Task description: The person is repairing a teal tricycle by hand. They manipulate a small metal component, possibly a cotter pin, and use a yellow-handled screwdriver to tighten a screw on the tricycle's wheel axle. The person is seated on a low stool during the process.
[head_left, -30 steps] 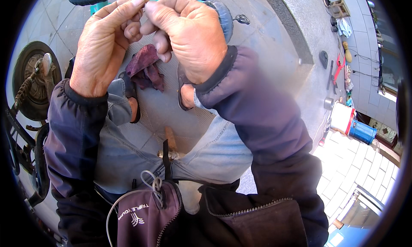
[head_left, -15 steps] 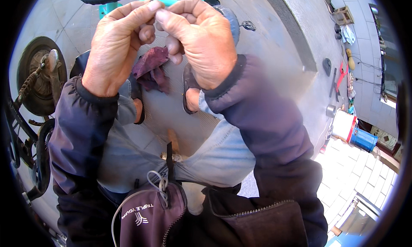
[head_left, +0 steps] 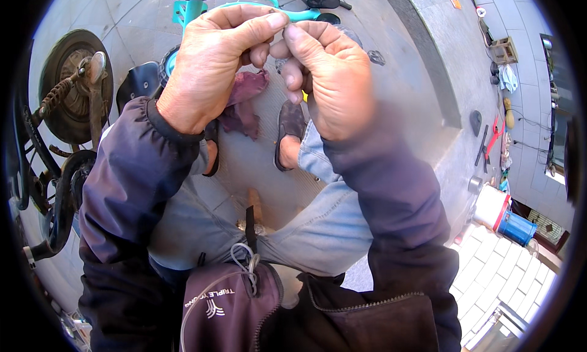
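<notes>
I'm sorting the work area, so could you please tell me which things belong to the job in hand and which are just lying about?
In hand:
- left hand and right hand, fingertips pinched together on something too small to identify

Lying about:
- maroon rag
- red pliers
- blue-and-white container
- dark wheel

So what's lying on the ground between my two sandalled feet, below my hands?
In the head view, a crumpled maroon cloth lies on the grey paved ground between the left sandal and the right sandal, nearer the left one.
</notes>
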A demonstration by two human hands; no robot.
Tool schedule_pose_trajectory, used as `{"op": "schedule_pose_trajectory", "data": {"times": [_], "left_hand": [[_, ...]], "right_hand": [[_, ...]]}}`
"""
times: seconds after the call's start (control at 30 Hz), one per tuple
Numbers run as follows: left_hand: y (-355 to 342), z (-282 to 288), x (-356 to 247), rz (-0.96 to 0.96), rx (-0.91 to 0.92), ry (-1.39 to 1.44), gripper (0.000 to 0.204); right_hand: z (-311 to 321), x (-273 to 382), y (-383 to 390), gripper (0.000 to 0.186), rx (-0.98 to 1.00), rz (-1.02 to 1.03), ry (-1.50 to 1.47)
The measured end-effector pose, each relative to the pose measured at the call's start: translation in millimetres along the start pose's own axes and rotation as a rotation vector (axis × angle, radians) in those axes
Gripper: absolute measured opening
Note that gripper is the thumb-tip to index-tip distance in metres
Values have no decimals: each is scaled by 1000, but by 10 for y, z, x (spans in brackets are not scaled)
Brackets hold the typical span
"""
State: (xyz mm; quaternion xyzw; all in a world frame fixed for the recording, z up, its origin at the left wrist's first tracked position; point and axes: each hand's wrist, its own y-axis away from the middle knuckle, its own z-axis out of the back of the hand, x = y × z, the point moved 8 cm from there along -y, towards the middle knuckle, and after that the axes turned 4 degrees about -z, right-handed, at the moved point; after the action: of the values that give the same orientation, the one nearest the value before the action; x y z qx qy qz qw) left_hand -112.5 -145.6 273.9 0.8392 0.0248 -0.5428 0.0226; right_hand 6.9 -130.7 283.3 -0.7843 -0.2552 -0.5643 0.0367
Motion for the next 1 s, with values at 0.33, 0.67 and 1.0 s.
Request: {"op": "schedule_pose_trajectory", "data": {"times": [0.33,0.67,1.0], "left_hand": [[3,-25,-12,1,3,-42,18],[28,-85,23,14,10,19,18],[55,-38,63,71,-41,16,15]], "right_hand": [[30,27,1,24,-84,14,3],[7,24,-1,22,76,-49,-137],[37,33,13,17,-22,-4,-94]]}}
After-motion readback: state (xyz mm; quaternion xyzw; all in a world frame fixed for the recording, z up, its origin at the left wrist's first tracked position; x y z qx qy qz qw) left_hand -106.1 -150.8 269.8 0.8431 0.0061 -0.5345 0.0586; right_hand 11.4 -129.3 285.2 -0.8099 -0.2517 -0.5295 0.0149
